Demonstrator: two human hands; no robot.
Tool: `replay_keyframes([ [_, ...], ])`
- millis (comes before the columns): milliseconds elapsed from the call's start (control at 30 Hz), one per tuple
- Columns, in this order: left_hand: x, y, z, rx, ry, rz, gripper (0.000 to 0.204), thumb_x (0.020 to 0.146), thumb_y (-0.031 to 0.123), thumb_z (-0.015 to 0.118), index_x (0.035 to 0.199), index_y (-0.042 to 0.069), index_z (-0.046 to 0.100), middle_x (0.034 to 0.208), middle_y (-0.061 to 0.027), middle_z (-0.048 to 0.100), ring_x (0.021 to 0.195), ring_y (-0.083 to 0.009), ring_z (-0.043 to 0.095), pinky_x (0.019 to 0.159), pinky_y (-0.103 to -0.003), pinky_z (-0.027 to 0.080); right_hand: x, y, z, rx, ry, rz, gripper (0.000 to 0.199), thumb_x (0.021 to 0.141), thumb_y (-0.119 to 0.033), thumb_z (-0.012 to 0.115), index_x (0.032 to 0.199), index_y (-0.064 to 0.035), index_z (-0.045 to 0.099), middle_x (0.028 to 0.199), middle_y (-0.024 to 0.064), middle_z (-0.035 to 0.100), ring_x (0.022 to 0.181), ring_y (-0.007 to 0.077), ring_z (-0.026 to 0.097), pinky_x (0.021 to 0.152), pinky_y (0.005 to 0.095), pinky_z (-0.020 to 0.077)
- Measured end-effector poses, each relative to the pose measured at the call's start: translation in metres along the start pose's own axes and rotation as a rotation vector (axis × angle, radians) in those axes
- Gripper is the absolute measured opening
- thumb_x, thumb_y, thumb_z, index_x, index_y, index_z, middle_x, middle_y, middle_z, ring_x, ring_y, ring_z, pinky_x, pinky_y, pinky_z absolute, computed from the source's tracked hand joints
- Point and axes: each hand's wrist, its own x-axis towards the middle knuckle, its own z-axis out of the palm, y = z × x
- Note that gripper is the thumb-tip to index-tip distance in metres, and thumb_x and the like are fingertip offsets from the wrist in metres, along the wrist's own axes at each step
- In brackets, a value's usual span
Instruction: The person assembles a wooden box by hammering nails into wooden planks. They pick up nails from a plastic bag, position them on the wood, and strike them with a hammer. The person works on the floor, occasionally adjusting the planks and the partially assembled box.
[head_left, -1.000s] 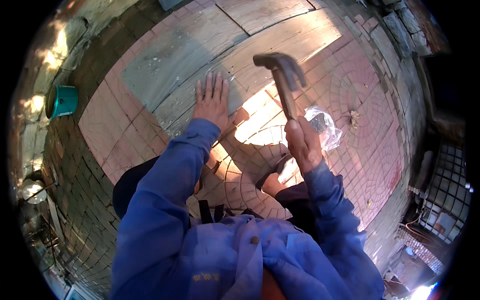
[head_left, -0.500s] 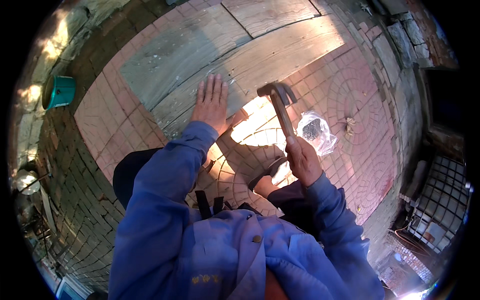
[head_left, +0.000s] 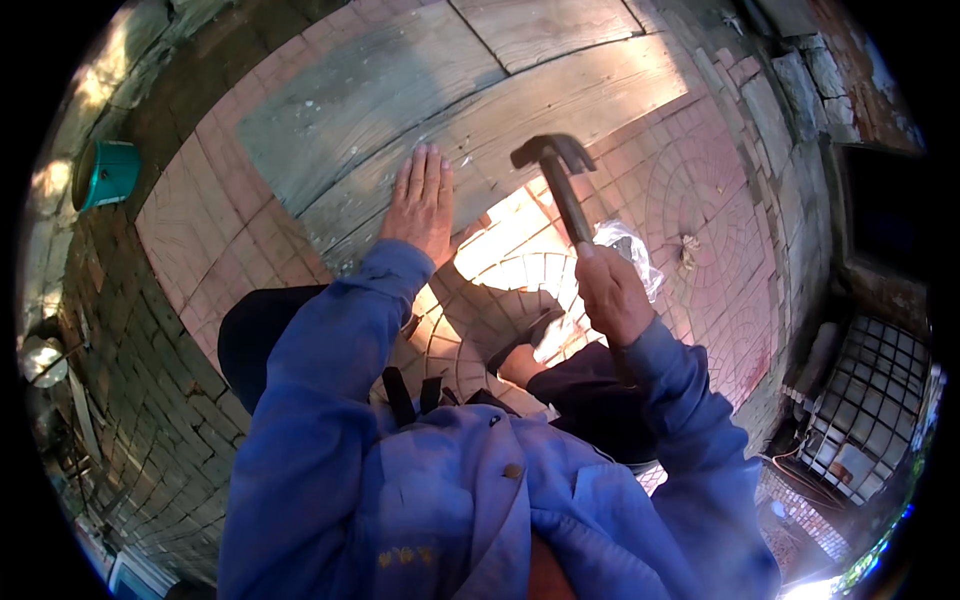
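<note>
My left hand (head_left: 420, 205) lies flat on the near edge of a wooden panel made of wide planks (head_left: 560, 105), its fingers stretched out and pointing away from me. In my right hand (head_left: 612, 292) is a claw hammer (head_left: 566, 200), gripped by its handle. The dark hammer head is raised near the panel's front edge, the claw toward the right. Behind my right hand, a clear plastic bag (head_left: 630, 250) sits on the paving, partly hidden; its contents cannot be made out now.
Reddish patterned paving tiles (head_left: 715, 225) surround the panel. A green bucket (head_left: 112, 175) stands at the far left by a stone wall. A small crumpled scrap (head_left: 688, 252) lies right of the bag. A metal grid frame (head_left: 868, 405) is at the right. My foot (head_left: 522, 366) rests below the panel.
My right hand and the hammer have moved slightly, the hammer head rising away from me; the hand now covers more of the bag. My left hand stays on the panel.
</note>
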Motion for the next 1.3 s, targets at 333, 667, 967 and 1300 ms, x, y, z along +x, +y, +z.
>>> replay_keyframes([
  [333,0.006,-0.004,0.005,-0.031,0.078,0.014,0.098,0.081,0.05,0.074,0.148,-0.01,0.034,0.16,-0.028,0.023,0.152,-0.0403,0.017,0.125,-0.049,0.016,-0.004,-0.004,0.015,0.144,-0.02,-0.401,0.035,0.107,-0.037,0.046,0.1,-0.0038,0.055,0.071,-0.0001,0.048,0.063,0.0098,0.044,0.056,0.0283,0.0362],
  [667,-0.002,-0.009,0.002,0.033,0.051,-0.007,0.095,0.085,0.051,0.069,0.149,-0.01,0.033,0.16,-0.0276,0.024,0.152,-0.04,0.017,0.125,-0.049,0.015,-0.018,-0.094,0.001,0.052,0.212,-0.455,0.05,0.107,-0.045,0.04,0.08,-0.0054,0.055,0.061,0.0004,0.049,0.051,0.0097,0.046,0.047,0.0262,0.0357],
  [967,0.005,-0.001,-0.001,0.028,0.03,0.001,0.094,0.089,0.055,0.064,0.148,-0.01,0.034,0.161,-0.0277,0.023,0.152,-0.0394,0.017,0.125,-0.049,0.015,0.005,0.023,0.031,-0.095,0.003,-0.055,0.041,0.107,-0.036,0.046,0.082,-0.0036,0.052,0.064,0.0022,0.045,0.059,0.015,0.045,0.055,0.0331,0.0382],
  [1300,-0.002,-0.008,-0.003,0.009,0.028,-0.011,0.095,0.087,0.054,0.066,0.149,-0.01,0.033,0.161,-0.0272,0.023,0.152,-0.0392,0.017,0.125,-0.048,0.015,-0.03,-0.136,-0.002,0.154,0.189,-0.757,0.062,0.105,-0.059,0.034,0.069,-0.0093,0.046,0.054,-0.0019,0.039,0.041,0.0061,0.036,0.037,0.0235,0.0233],
])
